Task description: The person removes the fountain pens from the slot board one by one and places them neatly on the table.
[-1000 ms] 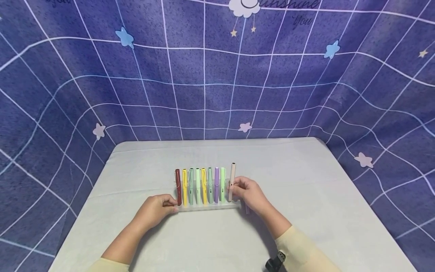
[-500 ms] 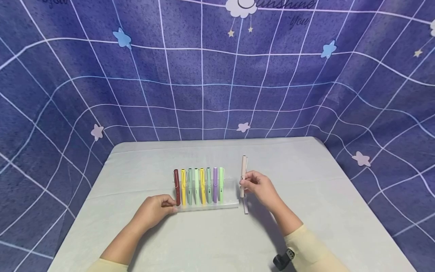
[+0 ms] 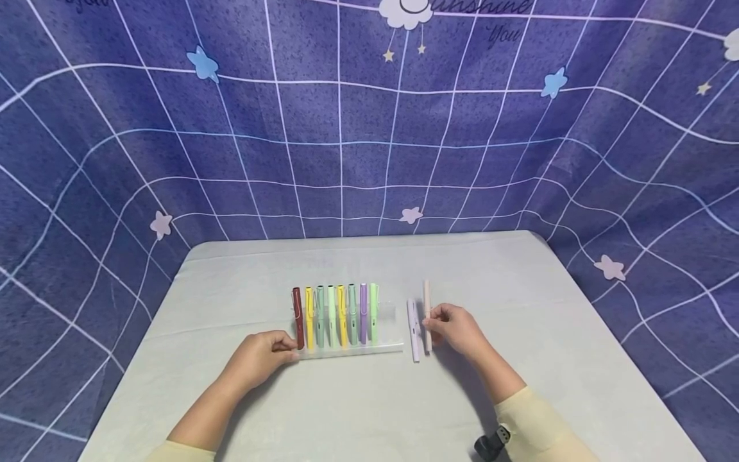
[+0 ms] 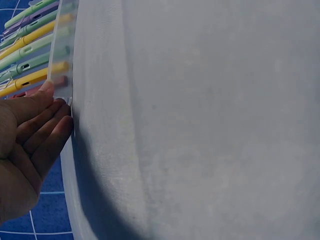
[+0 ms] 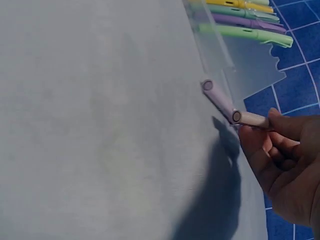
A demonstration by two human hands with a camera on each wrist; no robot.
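Note:
A clear pen stand (image 3: 391,348) bears a row of upright pens: a dark red pen (image 3: 297,317) at the left end, then yellow, green and purple ones, and a light green pen (image 3: 374,314) last. My left hand (image 3: 267,353) pinches the stand's left end between thumb and fingers, near the dark red pen. To the right of the stand, a pale lilac pen (image 3: 414,330) lies on the table. Beside it, my right hand (image 3: 456,328) pinches a beige pen (image 3: 427,314) between thumb and fingers. In the right wrist view the beige pen's end overlaps the lilac pen.
A pale cloth covers the table (image 3: 346,410). Behind and at both sides hangs a blue curtain (image 3: 323,160) with white grid lines and stars. A black device (image 3: 491,444) sits at the right sleeve.
My right hand has lifted the beige pen off the stand's right end, carried it right past the lilac pen and lowered it. The left hand stays at the stand.

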